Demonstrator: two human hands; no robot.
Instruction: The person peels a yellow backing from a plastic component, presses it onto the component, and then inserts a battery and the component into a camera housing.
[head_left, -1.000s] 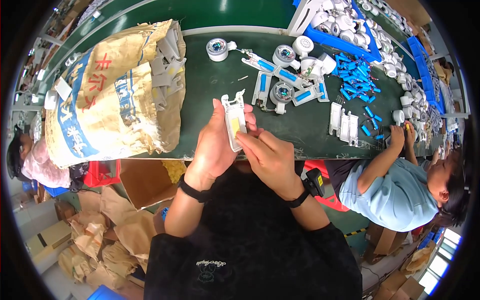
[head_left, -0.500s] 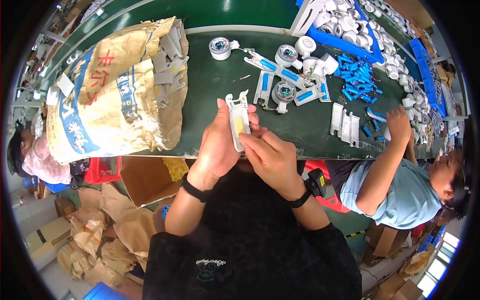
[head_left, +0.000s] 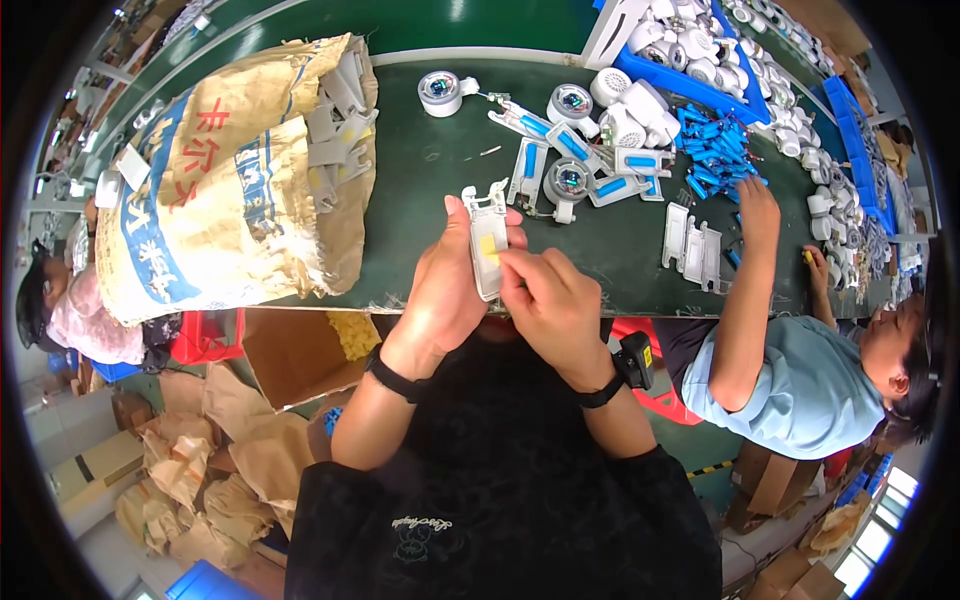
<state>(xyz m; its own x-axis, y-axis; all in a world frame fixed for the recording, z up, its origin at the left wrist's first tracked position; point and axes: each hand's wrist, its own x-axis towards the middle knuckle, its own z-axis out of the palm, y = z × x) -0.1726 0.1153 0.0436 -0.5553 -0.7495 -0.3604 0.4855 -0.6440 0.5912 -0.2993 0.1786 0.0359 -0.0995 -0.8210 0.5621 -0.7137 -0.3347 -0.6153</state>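
Note:
My left hand (head_left: 445,275) is closed around a long white plastic housing (head_left: 487,274), a shallow tray with clips at its far end. Inside lies a small yellow adhesive strip (head_left: 488,245), its edge reaching my right fingertips. Above the housing's near half, my right hand (head_left: 555,295) pinches thumb and forefinger at that strip; the fingers partly cover the contact. Beyond my hands lie similar white housings with blue battery cells (head_left: 573,145) and round white lamp heads (head_left: 570,180), some joined by wires.
A large paper sack (head_left: 230,190) of white housings lies left. At right are a pile of blue cells (head_left: 712,150), two bare housings (head_left: 692,250) and a blue crate (head_left: 690,85) of lamp heads. A co-worker's hand (head_left: 757,205) reaches the cells. An open carton (head_left: 300,365) stands below.
The yellow strip's visible patch is shorter, and my right fingers have shifted slightly right and toward the far side. The co-worker's arm moved left to the cells; another housing with a cell lies in the cluster.

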